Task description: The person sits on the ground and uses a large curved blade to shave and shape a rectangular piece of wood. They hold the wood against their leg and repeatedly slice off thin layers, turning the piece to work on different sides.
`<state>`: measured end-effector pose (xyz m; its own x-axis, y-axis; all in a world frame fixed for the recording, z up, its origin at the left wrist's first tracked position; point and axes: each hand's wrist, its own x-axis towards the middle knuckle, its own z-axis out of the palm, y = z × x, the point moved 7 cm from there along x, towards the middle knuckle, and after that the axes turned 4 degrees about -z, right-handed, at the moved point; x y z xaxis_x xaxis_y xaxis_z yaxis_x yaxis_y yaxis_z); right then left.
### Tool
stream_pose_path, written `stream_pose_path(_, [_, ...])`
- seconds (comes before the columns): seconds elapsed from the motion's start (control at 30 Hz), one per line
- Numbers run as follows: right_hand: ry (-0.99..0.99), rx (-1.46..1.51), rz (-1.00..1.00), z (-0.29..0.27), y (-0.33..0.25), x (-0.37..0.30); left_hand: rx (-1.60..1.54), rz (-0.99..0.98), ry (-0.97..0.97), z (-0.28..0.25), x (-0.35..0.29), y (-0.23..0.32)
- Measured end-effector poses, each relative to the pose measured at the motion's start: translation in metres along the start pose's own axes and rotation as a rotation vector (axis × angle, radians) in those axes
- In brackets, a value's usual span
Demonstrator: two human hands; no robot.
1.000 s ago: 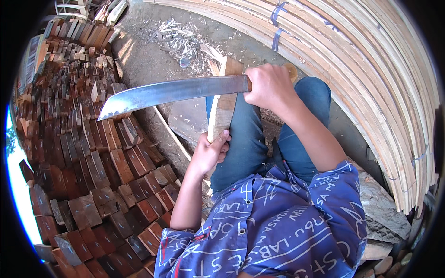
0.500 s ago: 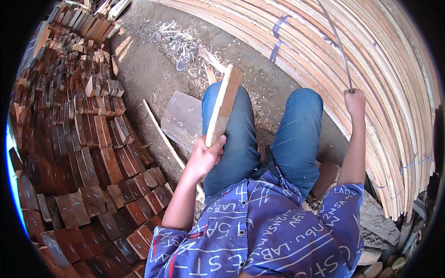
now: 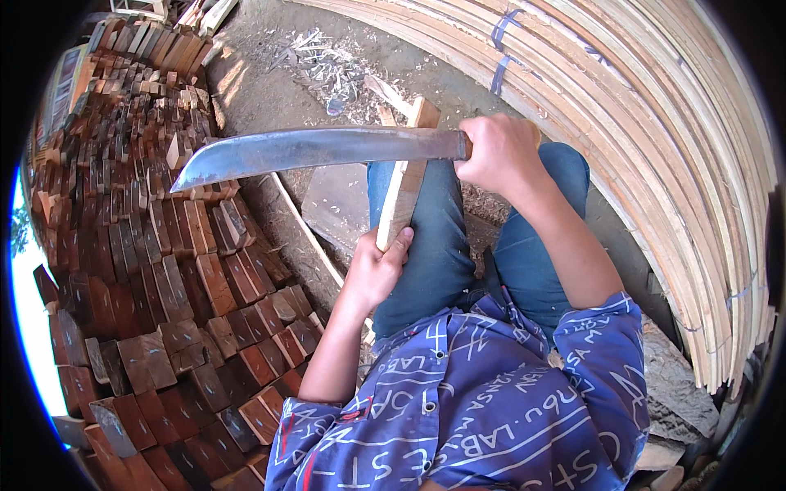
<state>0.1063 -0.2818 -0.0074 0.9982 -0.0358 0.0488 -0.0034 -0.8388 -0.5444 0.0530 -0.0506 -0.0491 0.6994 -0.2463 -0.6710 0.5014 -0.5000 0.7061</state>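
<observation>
My left hand (image 3: 379, 268) grips the near end of a pale wooden block (image 3: 401, 206), which slants up and away over my left thigh. In my closed right hand (image 3: 501, 155) is the handle of a machete (image 3: 319, 147). Its long, broad blade lies level across the view, pointing left, and passes over the upper part of the block, hiding a strip of it. Whether the blade touches the wood I cannot tell. The block's far end shows beyond the blade.
Stacked reddish-brown wood blocks (image 3: 176, 327) fill the left side. Long pale strips (image 3: 655, 164), tied with blue bands, curve along the right. Wood shavings (image 3: 332, 69) litter the ground ahead. A flat board (image 3: 334, 200) and a thin stick (image 3: 299, 221) lie by my left knee.
My right hand has come down and left from the raised position at the right, bringing the machete across the block. My left hand still holds the block in nearly the same place.
</observation>
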Motion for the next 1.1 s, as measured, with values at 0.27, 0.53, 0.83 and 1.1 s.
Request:
stream_pose_path(0.27, [0.138,-0.179,0.597,-0.065,0.133,-0.009,0.096,0.059,0.082,-0.013,-0.016,-0.012])
stream_pose_path(0.53, [0.439,0.303,0.962,-0.045,0.284,-0.218,0.195,0.229,0.066,-0.008,-0.032,0.012])
stream_pose_path(0.83, [0.445,0.309,0.578,-0.054,0.143,-0.168,0.573,0.328,0.198,0.011,-0.048,0.042])
stream_pose_path(1.1, [0.150,0.067,0.068,-0.043,-0.007,-0.085,0.780,0.472,0.390,0.007,-0.053,0.040])
